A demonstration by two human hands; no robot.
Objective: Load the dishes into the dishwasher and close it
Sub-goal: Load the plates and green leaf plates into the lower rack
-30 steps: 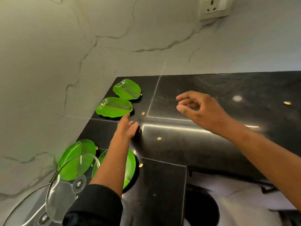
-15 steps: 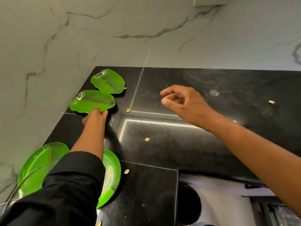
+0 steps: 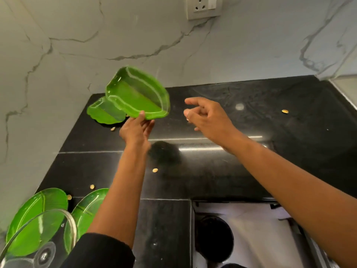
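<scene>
My left hand [image 3: 138, 130] grips the near edge of a green leaf-shaped plate [image 3: 135, 95] and holds it tilted up above the black counter [image 3: 222, 171]. A second leaf-shaped plate [image 3: 101, 113] lies flat on the counter behind it, near the wall corner. My right hand [image 3: 207, 117] hovers to the right of the lifted plate, fingers loosely curled, holding nothing. Two round green plates [image 3: 38, 209] [image 3: 88, 207] lie at the counter's near left, partly under a clear glass lid [image 3: 38, 240].
Small tan seeds [image 3: 155, 170] are scattered over the counter. Marble walls close the counter at the back and left, with a socket [image 3: 203, 6] high on the back wall. A white opening with a dark round shape [image 3: 212, 238] shows below the counter edge.
My left hand reached the nearer leaf-shaped plate, took its edge and lifted it off the counter, tilting it up. My right hand stayed hovering to the right.
</scene>
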